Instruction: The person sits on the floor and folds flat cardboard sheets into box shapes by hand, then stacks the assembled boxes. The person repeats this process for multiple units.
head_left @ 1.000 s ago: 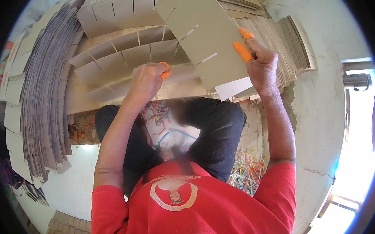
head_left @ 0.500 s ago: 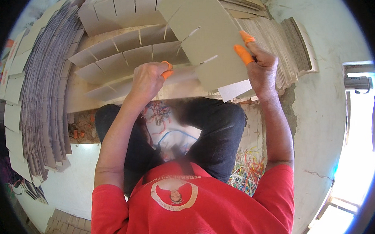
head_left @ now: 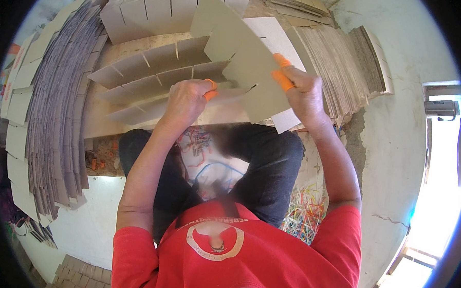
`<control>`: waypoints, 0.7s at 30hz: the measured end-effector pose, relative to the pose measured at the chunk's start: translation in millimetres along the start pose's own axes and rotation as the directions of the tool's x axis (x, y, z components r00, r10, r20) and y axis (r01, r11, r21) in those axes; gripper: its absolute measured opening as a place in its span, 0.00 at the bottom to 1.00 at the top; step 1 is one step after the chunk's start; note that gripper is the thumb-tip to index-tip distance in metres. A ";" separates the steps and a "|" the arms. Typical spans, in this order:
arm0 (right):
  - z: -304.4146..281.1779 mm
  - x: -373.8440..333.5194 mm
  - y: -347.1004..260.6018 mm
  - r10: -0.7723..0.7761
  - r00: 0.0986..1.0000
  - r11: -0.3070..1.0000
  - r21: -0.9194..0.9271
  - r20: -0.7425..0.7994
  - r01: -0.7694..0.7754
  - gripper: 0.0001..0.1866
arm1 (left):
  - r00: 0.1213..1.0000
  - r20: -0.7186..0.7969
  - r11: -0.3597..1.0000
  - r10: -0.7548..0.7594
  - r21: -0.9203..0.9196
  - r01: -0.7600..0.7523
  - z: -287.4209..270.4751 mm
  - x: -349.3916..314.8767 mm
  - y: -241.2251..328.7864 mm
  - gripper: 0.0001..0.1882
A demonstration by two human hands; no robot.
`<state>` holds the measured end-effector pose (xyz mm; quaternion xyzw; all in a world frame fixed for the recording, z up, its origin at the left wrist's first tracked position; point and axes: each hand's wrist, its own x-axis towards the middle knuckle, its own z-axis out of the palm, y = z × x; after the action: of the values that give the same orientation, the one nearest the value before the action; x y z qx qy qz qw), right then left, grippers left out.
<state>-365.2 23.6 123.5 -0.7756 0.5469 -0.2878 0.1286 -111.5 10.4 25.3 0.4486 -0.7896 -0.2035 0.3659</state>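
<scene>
My right hand (head_left: 305, 95), with orange finger covers on thumb and forefinger, grips the right edge of a large slotted cardboard panel (head_left: 240, 46). The panel stands tilted across the right ends of three long slotted cardboard strips, with its slots meeting their edges. My left hand (head_left: 187, 102) also wears orange covers. Its thumb and forefinger pinch the nearest strip (head_left: 144, 111), partly hidden behind the hand. Behind it stand the middle strip (head_left: 140, 83) and the far strip (head_left: 157, 57), roughly parallel and spaced apart.
A tall stack of cardboard strips (head_left: 57, 110) lines the left side. Slotted pieces (head_left: 143, 11) stand at the back, and another stack (head_left: 329, 61) is at the right. A loose cardboard sheet (head_left: 276, 38) lies behind the panel. Coloured strands (head_left: 304, 211) lie below, beside my knee.
My right hand has moved left and slightly down, tipping the panel more upright against the strips. The sheet behind it now shows. My left hand has shifted slightly right and stays closed.
</scene>
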 end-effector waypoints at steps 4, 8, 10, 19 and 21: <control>32.1 -2.5 25.3 -0.129 0.926 0.945 -0.240 0.356 0.223 0.11 | 1.000 0.027 1.000 0.007 0.015 -0.008 0.7 4.0 4.0 0.07; 38.4 2.2 15.9 0.024 0.912 0.890 -0.425 0.409 0.167 0.14 | 0.999 0.036 0.999 -0.022 0.038 0.021 -0.8 6.6 2.3 0.08; 23.6 5.6 27.4 -0.134 0.982 0.895 -0.409 0.131 0.177 0.16 | 0.998 0.041 0.998 -0.041 0.055 0.039 -0.3 4.7 2.2 0.09; -19.8 -9.9 128.8 0.364 0.929 0.928 -0.110 0.067 -0.355 0.38 | 0.999 0.016 0.998 -0.039 0.044 0.038 3.4 6.4 0.7 0.10; -43.2 0.8 115.2 0.566 0.806 0.805 0.093 0.174 -0.586 0.34 | 1.000 -0.006 1.000 -0.003 0.014 0.003 1.5 1.5 -4.0 0.12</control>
<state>-479.6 -14.7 99.2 -0.5795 0.7245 -0.2189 0.3023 -110.9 7.1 22.3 0.4530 -0.7892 -0.1973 0.3646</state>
